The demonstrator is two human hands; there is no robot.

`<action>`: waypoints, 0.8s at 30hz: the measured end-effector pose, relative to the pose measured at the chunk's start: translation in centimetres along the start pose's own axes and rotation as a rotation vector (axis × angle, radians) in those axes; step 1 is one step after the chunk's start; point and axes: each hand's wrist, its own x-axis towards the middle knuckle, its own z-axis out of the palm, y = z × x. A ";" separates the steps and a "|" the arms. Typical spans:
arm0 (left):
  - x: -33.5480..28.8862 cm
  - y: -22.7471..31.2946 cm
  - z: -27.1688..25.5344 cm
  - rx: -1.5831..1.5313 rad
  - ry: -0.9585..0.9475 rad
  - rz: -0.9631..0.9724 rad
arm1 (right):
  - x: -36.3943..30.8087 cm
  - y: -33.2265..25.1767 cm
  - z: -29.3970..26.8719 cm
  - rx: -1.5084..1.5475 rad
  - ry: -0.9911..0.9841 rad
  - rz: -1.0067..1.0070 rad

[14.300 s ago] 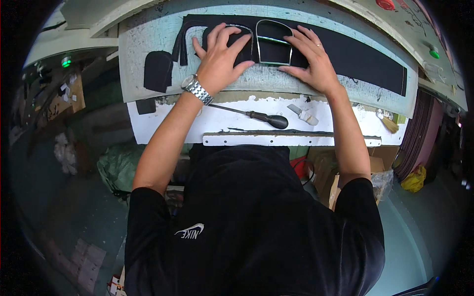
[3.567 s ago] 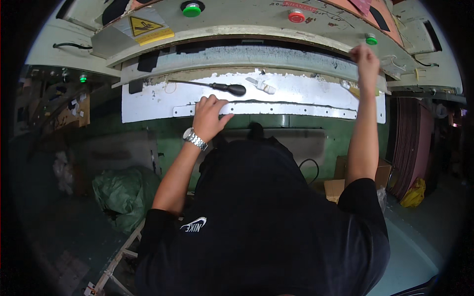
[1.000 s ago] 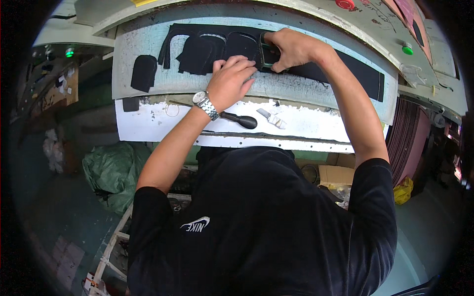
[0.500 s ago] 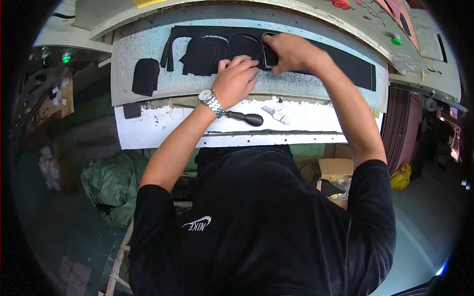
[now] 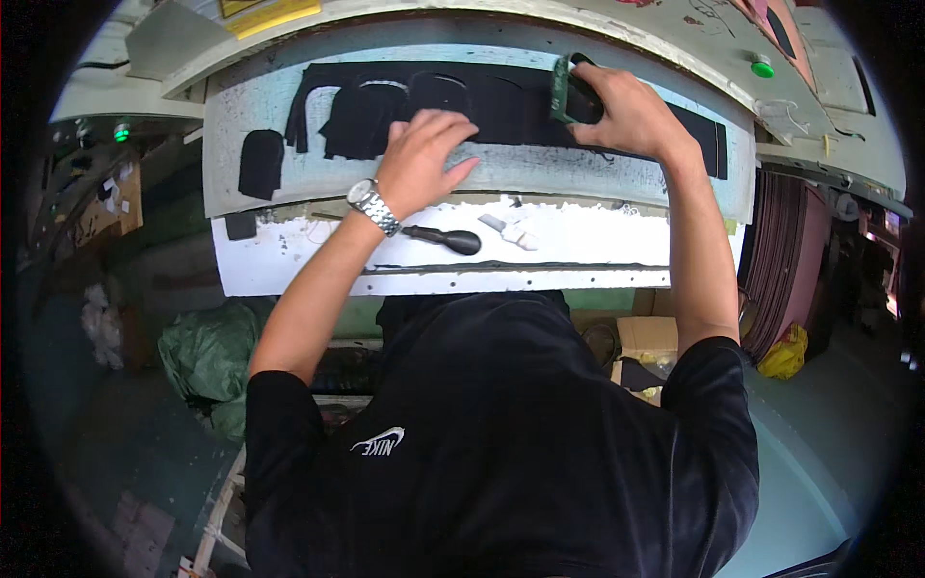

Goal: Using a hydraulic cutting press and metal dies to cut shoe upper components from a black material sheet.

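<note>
My right hand point(image 5: 626, 114) grips a green-edged, arch-shaped cutting die point(image 5: 560, 89), tilted above a long strip of black sheet material point(image 5: 520, 114). Open, with its thumb apart, my left hand point(image 5: 426, 159) is at the strip's near edge; whether its fingertips touch the material I cannot tell. Left of the middle, arched outlines show in the strip, and cut black pieces point(image 5: 358, 120) lie over it. One separate arched piece point(image 5: 261, 164) rests at the left on the pale cutting board point(image 5: 328, 183).
On the white ledge point(image 5: 578, 241) nearer me lie a black-handled tool point(image 5: 451, 240), a short blade with white wrapping point(image 5: 513, 231) and a small black scrap point(image 5: 241, 226). A machine beam point(image 5: 462, 21) crosses the far side, with a green button point(image 5: 762, 67) at the right.
My right hand has lifted the cutting die off the strip and moved it right, tilting it. My left hand has drawn back to the left. An arched outline shows where the die was.
</note>
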 end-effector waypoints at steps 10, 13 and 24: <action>12.0 3.8 3.0 0.423 -0.223 0.019 | -6.0 15.1 1.8 -0.297 0.271 -0.145; 13.7 3.7 2.8 0.423 -0.259 0.053 | -7.3 20.3 2.5 -0.279 0.162 -0.074; 13.6 4.8 3.1 0.395 -0.233 -0.008 | -7.3 21.8 2.5 -0.198 0.163 -0.161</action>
